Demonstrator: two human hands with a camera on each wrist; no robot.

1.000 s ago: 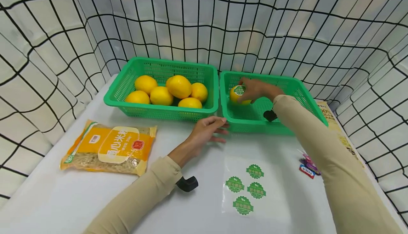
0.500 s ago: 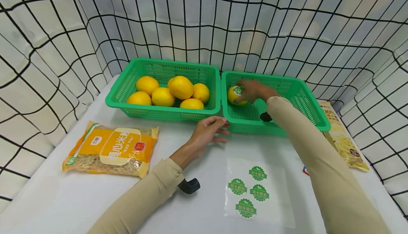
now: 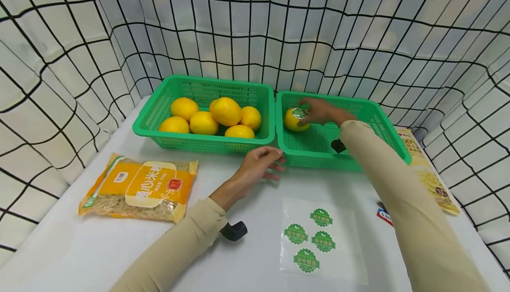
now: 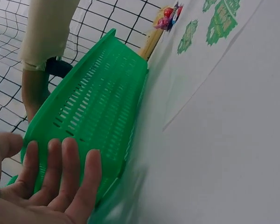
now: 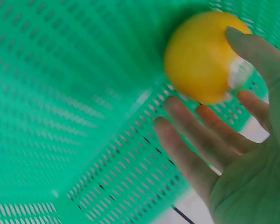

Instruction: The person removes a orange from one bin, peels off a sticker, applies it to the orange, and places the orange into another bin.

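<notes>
Underneath, a white worktop (image 3: 71,247) sits inside black-gridded white netting (image 3: 59,40). Right hand (image 3: 324,111), grip spread, fingertips touching the stickered lemon (image 3: 295,119) in the right basket (image 3: 382,126). Only the left wrist view shows the left hand (image 4: 46,186) lying open-fingered against that basket's wall.

Right hand (image 3: 320,111) touches a stickered lemon (image 3: 295,119) inside the right green basket (image 3: 382,128); left hand (image 3: 259,163) rests on the bench (image 3: 79,247) before the baskets, near a sticker sheet (image 3: 318,239)

Two baskets stand side by side at the back of the surface (image 3: 247,247). The left basket (image 3: 159,106) holds six lemons (image 3: 215,117); the right basket (image 3: 378,119) holds one stickered lemon (image 3: 294,120). The noodle packet (image 3: 139,190) lies front-left, the sticker sheet (image 3: 322,239) front-right.
</notes>
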